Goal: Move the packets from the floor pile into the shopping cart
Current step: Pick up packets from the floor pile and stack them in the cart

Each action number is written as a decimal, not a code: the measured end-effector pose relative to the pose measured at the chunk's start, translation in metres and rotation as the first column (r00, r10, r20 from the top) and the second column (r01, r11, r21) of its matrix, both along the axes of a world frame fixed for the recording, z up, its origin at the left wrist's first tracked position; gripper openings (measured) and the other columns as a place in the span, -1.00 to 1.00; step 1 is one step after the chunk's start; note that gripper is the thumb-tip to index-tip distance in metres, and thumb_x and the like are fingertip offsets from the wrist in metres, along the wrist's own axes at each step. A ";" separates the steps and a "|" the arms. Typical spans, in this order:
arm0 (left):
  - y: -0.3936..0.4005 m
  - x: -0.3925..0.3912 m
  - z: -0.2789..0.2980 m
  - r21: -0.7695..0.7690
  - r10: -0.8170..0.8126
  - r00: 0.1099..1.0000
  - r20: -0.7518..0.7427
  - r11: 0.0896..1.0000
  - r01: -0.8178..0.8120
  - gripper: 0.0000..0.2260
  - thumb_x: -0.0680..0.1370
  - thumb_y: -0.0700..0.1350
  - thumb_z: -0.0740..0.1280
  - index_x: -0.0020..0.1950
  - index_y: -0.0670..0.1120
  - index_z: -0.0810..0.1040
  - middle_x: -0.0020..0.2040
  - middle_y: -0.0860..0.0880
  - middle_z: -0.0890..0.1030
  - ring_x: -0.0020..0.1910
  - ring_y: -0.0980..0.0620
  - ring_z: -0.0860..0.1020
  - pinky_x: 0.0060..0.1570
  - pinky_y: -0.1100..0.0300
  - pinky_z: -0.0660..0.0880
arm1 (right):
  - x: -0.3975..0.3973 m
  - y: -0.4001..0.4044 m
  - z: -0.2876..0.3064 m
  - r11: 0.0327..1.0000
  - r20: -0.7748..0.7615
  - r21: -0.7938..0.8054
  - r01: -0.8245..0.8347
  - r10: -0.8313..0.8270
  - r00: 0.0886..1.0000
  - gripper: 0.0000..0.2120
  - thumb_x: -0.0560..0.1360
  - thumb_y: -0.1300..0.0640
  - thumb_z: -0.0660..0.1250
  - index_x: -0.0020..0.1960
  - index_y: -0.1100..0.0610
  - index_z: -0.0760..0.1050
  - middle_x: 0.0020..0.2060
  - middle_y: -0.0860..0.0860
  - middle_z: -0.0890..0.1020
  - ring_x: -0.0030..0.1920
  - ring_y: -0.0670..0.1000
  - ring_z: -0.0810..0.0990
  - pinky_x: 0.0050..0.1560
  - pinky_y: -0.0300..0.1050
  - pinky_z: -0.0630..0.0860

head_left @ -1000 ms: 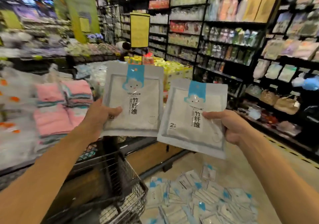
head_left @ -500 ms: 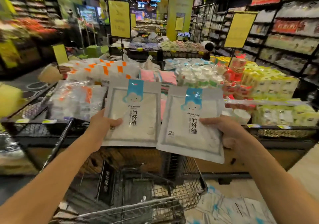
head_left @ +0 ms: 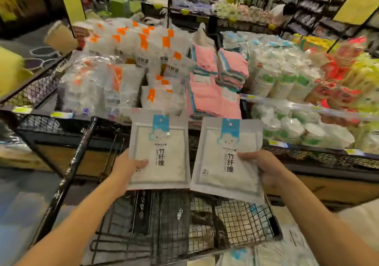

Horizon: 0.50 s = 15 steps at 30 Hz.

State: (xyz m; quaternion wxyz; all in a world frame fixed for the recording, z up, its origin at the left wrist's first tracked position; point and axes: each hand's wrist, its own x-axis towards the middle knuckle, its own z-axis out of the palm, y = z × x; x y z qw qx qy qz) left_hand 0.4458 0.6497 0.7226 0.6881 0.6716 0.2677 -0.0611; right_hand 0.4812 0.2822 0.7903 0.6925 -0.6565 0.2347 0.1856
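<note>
- Over the last second my view swung from the aisle and floor pile to the shopping cart [head_left: 205, 220], which now lay directly below both packets
- My left hand [head_left: 125, 169] pinched the left packet [head_left: 160, 153] at its lower left edge, thumb across the front
- My right hand [head_left: 264, 167] gripped the right packet [head_left: 227, 159] at its right edge, fingers [head_left: 246, 156] curled round it
- Both packets hung upright, side by side, above the basket's far edge
- I judged the release was next; more packets [head_left: 256, 253] lay on the floor by the cart's near right corner

Dim store light, soft blur (edges warped), background smeared.
</note>
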 end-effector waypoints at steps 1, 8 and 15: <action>0.001 0.005 -0.014 -0.008 -0.003 1.000 -0.024 1.000 0.002 -0.60 0.51 -0.32 0.47 0.30 -0.08 0.54 0.15 -0.10 0.68 0.15 -0.19 0.63 0.25 -0.23 0.52 | 0.006 0.003 -0.014 1.000 -0.026 -0.002 0.013 -0.013 1.000 -0.69 0.51 0.39 0.41 0.25 0.26 0.60 0.07 0.23 0.73 0.05 0.27 0.74 -0.13 0.15 0.72; -0.015 0.020 -0.126 -0.032 -0.009 0.978 -0.209 0.999 0.003 -0.60 0.54 -0.33 0.43 0.34 -0.06 0.53 0.16 -0.05 0.67 0.16 -0.13 0.61 0.18 -0.09 0.56 | 0.041 0.001 -0.133 0.996 -0.194 -0.090 0.019 -0.036 0.980 -0.60 0.45 0.38 0.45 0.27 0.28 0.54 0.05 0.24 0.73 0.09 0.31 0.71 0.01 0.21 0.66; -0.043 0.027 -0.238 0.005 0.017 0.923 -0.385 1.000 -0.017 -0.66 0.56 -0.33 0.41 0.28 -0.07 0.52 0.15 -0.10 0.65 0.11 -0.13 0.61 0.08 -0.04 0.57 | 0.070 -0.013 -0.255 0.989 -0.353 -0.137 -0.053 0.001 0.936 -0.64 0.46 0.37 0.45 0.24 0.28 0.54 0.02 0.24 0.74 0.04 0.30 0.72 0.00 0.25 0.67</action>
